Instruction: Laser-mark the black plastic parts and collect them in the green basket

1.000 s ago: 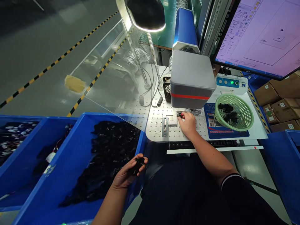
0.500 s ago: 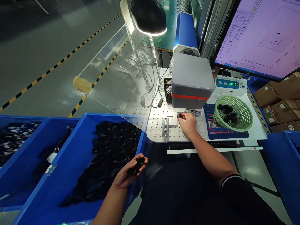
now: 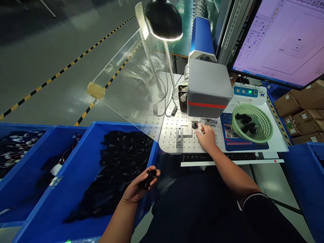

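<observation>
Clamping left grip (image 3: 137, 187) on black pieces (image 3: 151, 176), count unclear; right grip (image 3: 208, 138) apart, beside one round part (image 3: 194, 125).

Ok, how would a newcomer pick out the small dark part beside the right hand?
Find the grey box with the red stripe. Below it in the picture, at the perforated plate, look just left of the right hand for a small dark part. Unlike the dark pieces in the green basket, it sits alone and shows some red.
</observation>
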